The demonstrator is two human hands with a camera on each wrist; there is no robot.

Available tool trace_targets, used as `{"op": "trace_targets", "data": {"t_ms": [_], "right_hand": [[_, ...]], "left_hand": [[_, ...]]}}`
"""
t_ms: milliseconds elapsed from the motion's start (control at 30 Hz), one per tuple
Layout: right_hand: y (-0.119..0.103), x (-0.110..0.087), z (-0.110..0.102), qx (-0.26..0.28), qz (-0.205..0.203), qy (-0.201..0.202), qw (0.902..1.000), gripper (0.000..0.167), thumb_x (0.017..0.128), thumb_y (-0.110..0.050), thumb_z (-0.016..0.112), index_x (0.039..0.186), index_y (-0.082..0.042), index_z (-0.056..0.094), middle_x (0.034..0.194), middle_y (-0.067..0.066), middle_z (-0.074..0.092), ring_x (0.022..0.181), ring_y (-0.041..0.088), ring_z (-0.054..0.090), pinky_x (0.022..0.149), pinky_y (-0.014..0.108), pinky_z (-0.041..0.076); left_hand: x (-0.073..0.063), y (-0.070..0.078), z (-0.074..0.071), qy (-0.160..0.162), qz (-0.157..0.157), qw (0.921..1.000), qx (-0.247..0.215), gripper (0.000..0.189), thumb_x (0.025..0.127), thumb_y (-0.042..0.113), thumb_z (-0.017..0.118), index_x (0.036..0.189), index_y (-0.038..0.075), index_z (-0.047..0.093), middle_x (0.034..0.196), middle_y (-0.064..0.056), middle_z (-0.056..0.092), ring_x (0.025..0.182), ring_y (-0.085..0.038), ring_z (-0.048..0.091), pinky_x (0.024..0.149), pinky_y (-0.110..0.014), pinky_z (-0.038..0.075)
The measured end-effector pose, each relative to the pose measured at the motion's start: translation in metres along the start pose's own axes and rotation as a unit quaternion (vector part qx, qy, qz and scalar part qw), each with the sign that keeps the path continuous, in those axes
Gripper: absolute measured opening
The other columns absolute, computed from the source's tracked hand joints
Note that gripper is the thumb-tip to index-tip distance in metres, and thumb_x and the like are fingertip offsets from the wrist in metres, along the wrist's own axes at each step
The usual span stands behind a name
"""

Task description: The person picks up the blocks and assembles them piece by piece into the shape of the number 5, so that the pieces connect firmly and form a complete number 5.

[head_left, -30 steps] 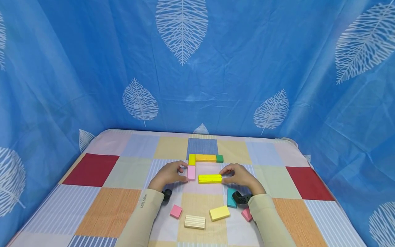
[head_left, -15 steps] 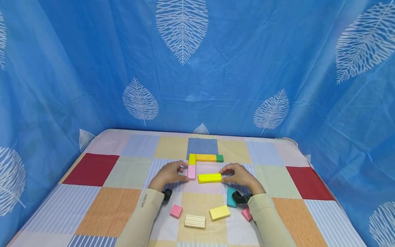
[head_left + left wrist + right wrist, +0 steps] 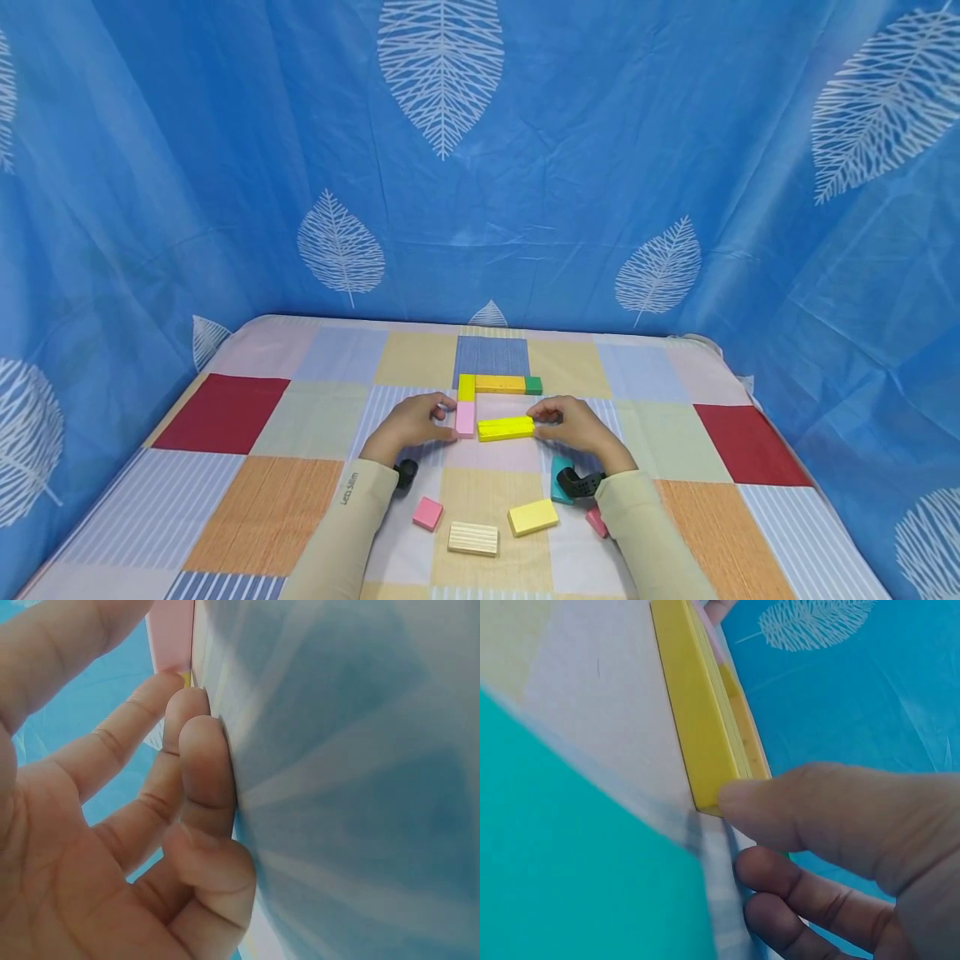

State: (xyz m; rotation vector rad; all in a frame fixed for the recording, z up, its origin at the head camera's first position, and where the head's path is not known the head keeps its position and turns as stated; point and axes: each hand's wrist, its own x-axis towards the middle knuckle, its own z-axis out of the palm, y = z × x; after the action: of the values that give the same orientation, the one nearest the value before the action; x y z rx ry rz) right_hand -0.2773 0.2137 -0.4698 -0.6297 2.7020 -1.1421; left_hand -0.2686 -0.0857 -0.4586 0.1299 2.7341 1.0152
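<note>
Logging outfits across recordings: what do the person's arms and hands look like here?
The left sleeve and right sleeve are beige, the left one with dark lettering. The left wristband and right wristband are black. The left hand and right hand are ungloved.

Cloth (image 3: 705,533) was patchwork: red, orange and striped squares. Toward its far edge were an orange block (image 3: 500,384), green block (image 3: 533,386), olive-yellow block (image 3: 467,387), light pink block (image 3: 465,419), bright yellow block (image 3: 506,428); toward its near edge, two rose blocks (image 3: 427,514), striped cream block (image 3: 473,539), pale yellow block (image 3: 533,517), teal block (image 3: 592,862). Curtain (image 3: 555,125) was blue, white-leafed.
</note>
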Motion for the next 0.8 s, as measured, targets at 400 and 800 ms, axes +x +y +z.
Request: {"op": "trace_targets", "data": {"t_ms": [400,800], "right_hand": [[-0.0052,0.0032,0.0043,-0.021,0.017,0.005,0.9996,0.023,0.096,0.001,0.077,0.119,-0.001,0.079,0.100,0.004,0.070,0.089,0.019,0.058,0.087,0.043,0.055],[-0.0070,0.0043,0.0045,-0.024,0.017,0.000,0.9996,0.024,0.095,0.001,0.077,0.120,-0.001,0.078,0.101,0.005,0.071,0.089,0.020,0.058,0.088,0.043,0.054]], "left_hand": [[0.0010,0.0007,-0.0002,-0.001,-0.002,1.0000,0.001,0.048,0.087,0.015,0.092,0.132,0.012,0.074,0.106,-0.003,0.067,0.095,-0.023,0.057,0.086,-0.037,0.054],[-0.0001,0.0006,-0.0002,-0.001,-0.007,1.0000,-0.004,0.049,0.087,0.015,0.092,0.132,0.012,0.074,0.105,-0.003,0.067,0.095,-0.023,0.057,0.085,-0.036,0.054]]}}
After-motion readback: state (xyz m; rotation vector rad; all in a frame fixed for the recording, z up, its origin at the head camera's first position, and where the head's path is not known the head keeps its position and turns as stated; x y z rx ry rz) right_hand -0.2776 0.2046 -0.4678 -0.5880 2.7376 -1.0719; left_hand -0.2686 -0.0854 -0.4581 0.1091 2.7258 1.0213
